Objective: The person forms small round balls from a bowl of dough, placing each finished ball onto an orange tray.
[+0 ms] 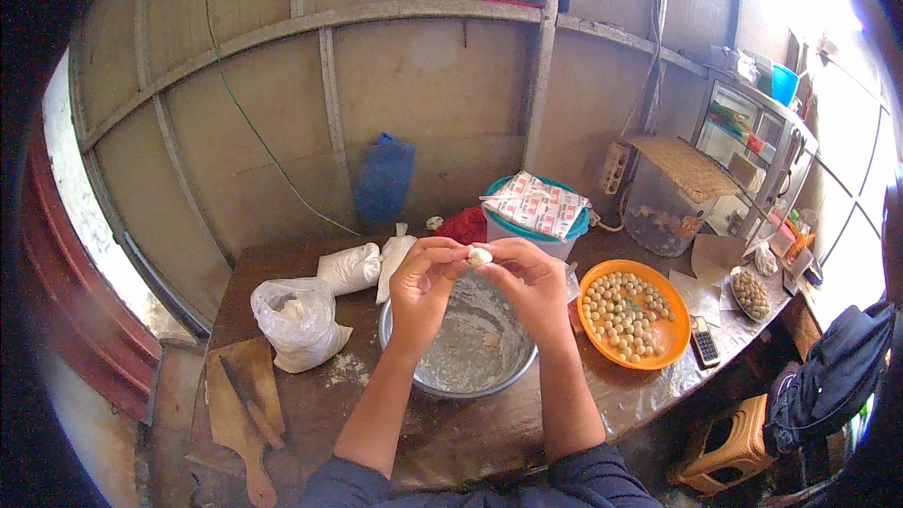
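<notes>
Between the fingertips of both hands is a small white lump of dough (pixel 480 257), raised above a metal basin (pixel 458 392). My left hand (pixel 432 274) pinches it from the left, and my right hand (pixel 523 275) from the right. Whitish flour or dough residue coats the inside of the basin. To the right stands an orange plastic plate (pixel 681 328) bearing many small round pale balls (pixel 624 289). Left of the basin is an opened plastic bag of white flour (pixel 300 328).
A wooden cutting board (pixel 236 413) with a knife (pixel 247 395) lies at the left. Behind the basin stand a tied white bag (pixel 350 268) and a teal-rimmed bucket (pixel 540 206). A phone (pixel 704 342) and a plate of balls (pixel 750 293) are at the right, above a plastic stool (pixel 726 441).
</notes>
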Demonstrator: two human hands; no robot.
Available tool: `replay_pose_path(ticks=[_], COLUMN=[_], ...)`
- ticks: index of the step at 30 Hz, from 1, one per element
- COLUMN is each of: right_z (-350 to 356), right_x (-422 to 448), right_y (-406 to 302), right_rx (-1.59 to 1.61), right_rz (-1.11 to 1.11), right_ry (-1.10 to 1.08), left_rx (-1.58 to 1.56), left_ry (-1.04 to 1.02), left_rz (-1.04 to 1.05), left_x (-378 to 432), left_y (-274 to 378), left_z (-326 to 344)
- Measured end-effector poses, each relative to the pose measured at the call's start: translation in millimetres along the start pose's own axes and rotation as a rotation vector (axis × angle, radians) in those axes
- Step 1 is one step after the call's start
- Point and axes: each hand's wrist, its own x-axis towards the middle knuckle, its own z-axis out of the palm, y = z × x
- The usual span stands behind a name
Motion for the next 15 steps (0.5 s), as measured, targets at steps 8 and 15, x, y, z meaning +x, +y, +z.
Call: replay_pose_path(ticks=[8,15], right_z=[2.1,-1.6], right_x=[-3.6,-4.1], right_y=[-17.4,-14.0], right_rx=[-0.141,-0.337], right_rz=[-0.019,-0.247], right_ry=[0.077,0.087], left_rx=[0.162,0.122], left_ry=[-0.022,-0.034], left_rz=[-0.031,-0.055], left_x=[-2.0,-1.6], left_y=[9.3,8.4], left_z=[0.5,-2.9])
